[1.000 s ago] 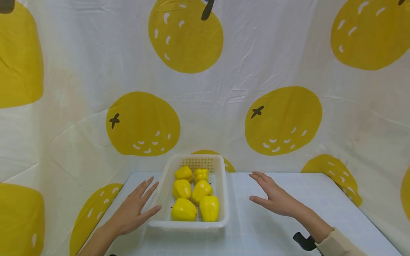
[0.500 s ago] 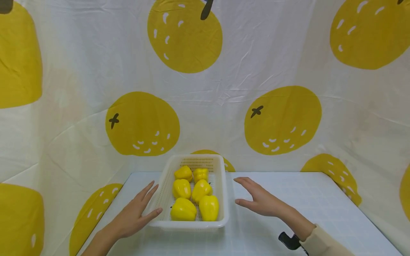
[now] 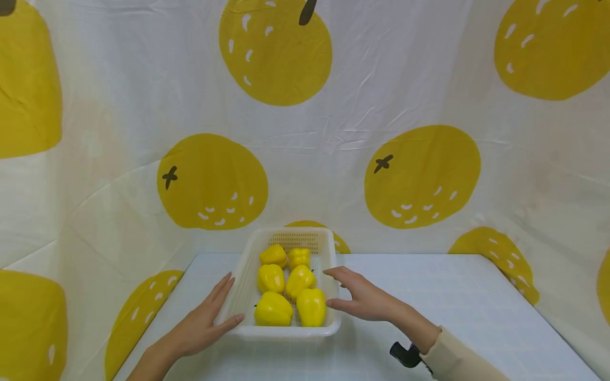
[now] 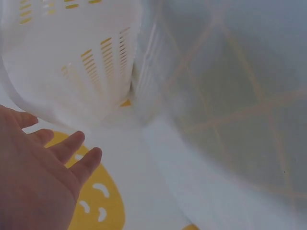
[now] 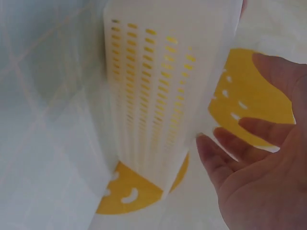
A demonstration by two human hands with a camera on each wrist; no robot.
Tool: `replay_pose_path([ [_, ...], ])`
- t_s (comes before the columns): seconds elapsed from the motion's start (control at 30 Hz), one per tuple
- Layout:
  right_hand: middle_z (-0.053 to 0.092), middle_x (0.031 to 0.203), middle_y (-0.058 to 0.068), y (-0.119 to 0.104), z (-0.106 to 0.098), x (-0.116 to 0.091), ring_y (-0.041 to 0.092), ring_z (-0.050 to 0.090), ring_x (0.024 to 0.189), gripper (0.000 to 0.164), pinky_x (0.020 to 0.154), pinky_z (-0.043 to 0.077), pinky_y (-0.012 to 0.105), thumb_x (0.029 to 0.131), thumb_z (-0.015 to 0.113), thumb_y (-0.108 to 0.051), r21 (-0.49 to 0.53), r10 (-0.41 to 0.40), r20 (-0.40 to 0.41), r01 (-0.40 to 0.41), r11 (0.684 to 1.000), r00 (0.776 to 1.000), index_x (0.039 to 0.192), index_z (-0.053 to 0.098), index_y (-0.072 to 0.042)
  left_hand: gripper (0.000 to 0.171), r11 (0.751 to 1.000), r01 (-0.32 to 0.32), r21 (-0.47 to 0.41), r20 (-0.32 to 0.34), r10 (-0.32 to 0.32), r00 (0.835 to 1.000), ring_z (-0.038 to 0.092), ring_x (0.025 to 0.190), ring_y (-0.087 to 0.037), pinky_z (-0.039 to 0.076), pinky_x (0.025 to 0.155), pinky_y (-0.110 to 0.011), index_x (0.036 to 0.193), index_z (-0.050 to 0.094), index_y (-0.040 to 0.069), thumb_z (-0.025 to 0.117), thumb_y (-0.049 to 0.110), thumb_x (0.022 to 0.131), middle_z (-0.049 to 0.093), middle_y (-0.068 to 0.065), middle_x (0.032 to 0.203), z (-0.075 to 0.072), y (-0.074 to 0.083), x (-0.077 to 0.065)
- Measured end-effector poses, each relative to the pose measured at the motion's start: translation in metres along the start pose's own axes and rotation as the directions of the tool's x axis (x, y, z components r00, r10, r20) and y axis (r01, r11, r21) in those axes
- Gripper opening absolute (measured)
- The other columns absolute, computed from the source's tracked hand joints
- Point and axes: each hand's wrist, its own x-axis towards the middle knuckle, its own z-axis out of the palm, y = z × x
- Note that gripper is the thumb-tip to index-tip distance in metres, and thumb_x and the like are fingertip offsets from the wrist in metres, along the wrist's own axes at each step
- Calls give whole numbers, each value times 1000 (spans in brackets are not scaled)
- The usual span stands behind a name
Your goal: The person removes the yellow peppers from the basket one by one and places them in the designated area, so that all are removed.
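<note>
A white plastic basket [image 3: 281, 332] with slotted walls stands on the table, holding several yellow bell peppers [image 3: 273, 309]. My left hand [image 3: 199, 324] is beside the basket's left side, fingers extended and thumb spread near the front left corner. In the left wrist view, the fingers of the left hand [image 4: 45, 170] lie close to the basket's rim; I cannot tell whether they touch. At the opposite side, my right hand [image 3: 364, 297] reaches its fingers and thumb to the right rim. The right wrist view puts the right hand [image 5: 268, 167] beside the slotted wall [image 5: 148, 86], fingers loosely bent, holding nothing.
The table [image 3: 457, 296] is pale with a faint grid pattern. Behind it and at its sides hangs a white cloth [image 3: 314, 174] printed with large yellow fruits. A black device [image 3: 405, 354] is strapped at the right wrist, by a beige sleeve [image 3: 457, 354].
My right hand has moved left, from over the table to the basket's right rim. My left hand has shifted slightly, its fingers drawing closer together. The basket and peppers have stayed in place.
</note>
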Motion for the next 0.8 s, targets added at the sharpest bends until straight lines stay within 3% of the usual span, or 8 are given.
replay_pose_path([
  [0.2,51,150,8,-13,10,13,27,54,130,64,104,51,52,96,72,-35,-38,32,32,-30,999,999,150,49,-11,97,1000,16,-5,42,-16,999,32,150,-39,36,111,-66,166,14,15,53,69,96,7,-5,173,3,2,0],
  [0.33,54,147,9,-22,18,22,28,57,127,65,104,51,51,94,73,-38,-149,67,40,-60,987,997,148,52,-8,98,999,32,-19,72,-30,997,27,152,-39,32,114,-66,166,12,13,53,68,96,4,-6,173,4,2,1],
  [0.43,60,139,9,-26,26,29,23,63,114,65,98,55,46,92,75,-43,-258,86,29,-76,963,996,143,57,-6,99,998,57,-31,101,-54,993,22,154,-39,28,116,-66,166,10,13,54,68,96,2,-7,173,5,2,3],
  [0.67,71,108,2,-26,44,43,13,60,83,55,82,59,35,88,77,-49,-429,113,-11,-107,897,994,126,70,-9,103,997,80,-17,106,-78,991,22,154,-39,27,117,-65,166,8,13,54,70,94,1,-6,173,6,2,5],
  [0.8,61,80,-7,-21,53,50,12,51,68,43,65,50,27,87,77,-51,-494,90,-17,-87,865,996,108,73,-14,103,997,70,-23,96,-68,993,23,154,-39,28,117,-64,166,9,11,55,69,95,1,-7,173,7,2,4],
])
